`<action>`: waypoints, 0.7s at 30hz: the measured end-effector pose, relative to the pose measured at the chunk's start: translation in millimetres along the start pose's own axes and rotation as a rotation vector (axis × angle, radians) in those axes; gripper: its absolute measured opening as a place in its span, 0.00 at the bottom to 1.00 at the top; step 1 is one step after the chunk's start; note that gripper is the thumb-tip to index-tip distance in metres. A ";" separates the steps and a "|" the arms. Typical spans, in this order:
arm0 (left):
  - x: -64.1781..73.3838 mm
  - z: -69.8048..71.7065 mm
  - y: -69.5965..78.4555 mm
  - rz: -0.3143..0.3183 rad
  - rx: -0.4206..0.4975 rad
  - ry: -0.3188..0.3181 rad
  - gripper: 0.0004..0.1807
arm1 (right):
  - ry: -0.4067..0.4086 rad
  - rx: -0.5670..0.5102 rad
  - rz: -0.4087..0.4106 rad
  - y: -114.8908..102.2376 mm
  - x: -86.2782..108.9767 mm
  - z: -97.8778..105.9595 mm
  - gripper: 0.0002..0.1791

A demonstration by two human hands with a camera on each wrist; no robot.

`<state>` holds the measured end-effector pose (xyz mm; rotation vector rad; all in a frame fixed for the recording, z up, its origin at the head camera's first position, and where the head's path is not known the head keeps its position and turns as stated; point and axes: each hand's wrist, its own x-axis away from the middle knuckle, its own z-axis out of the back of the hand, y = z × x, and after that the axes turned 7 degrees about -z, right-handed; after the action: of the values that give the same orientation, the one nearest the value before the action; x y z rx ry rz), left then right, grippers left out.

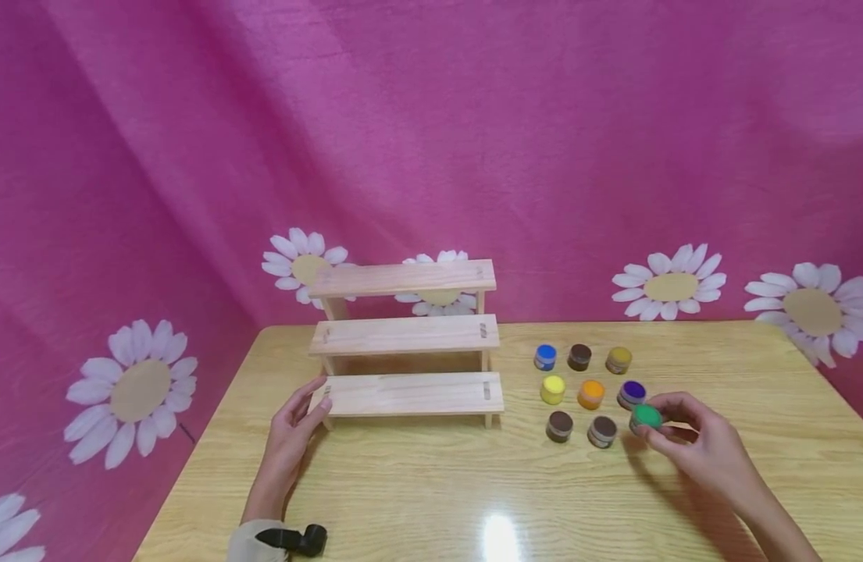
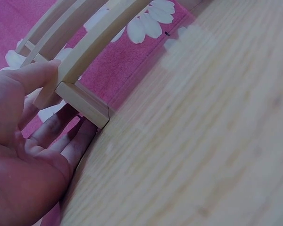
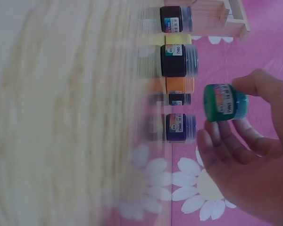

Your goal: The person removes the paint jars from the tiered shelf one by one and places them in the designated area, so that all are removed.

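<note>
My right hand (image 1: 700, 441) pinches a small paint jar of green (image 1: 646, 417) between thumb and fingers. In the right wrist view this green jar (image 3: 225, 102) is held up off the wooden surface, its clear lid toward the palm. At the left end of a three-step wooden display rack (image 1: 411, 394), my left hand (image 1: 294, 425) grips the lowest step. The left wrist view has the thumb (image 2: 40, 75) against the step's edge, with the other fingers bent behind the rack's leg (image 2: 87, 104).
Several more paint jars stand on the table (image 1: 403, 492) right of the rack, among them blue (image 1: 545, 357), yellow (image 1: 553, 389), orange (image 1: 590, 394), purple (image 1: 631, 394) and dark ones (image 1: 560, 426). A pink cloth (image 1: 543, 156) with white daisies hangs behind and at the left.
</note>
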<state>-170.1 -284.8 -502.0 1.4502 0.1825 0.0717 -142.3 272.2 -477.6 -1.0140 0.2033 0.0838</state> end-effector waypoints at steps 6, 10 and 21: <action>-0.7 2.6 0.5 0.006 -0.013 -0.007 0.30 | -0.034 0.038 -0.013 7.5 -3.0 -3.1 0.19; -0.8 3.8 0.6 0.013 -0.015 -0.017 0.30 | -0.055 0.068 -0.024 11.6 -3.0 -4.5 0.19; -0.5 7.1 -1.5 0.010 -0.008 -0.020 0.30 | -0.127 0.121 -0.065 13.8 -3.3 -3.4 0.18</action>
<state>-169.4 -292.0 -502.7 1.4434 0.1583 0.0662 -148.2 276.6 -490.1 -0.8910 0.0589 0.0756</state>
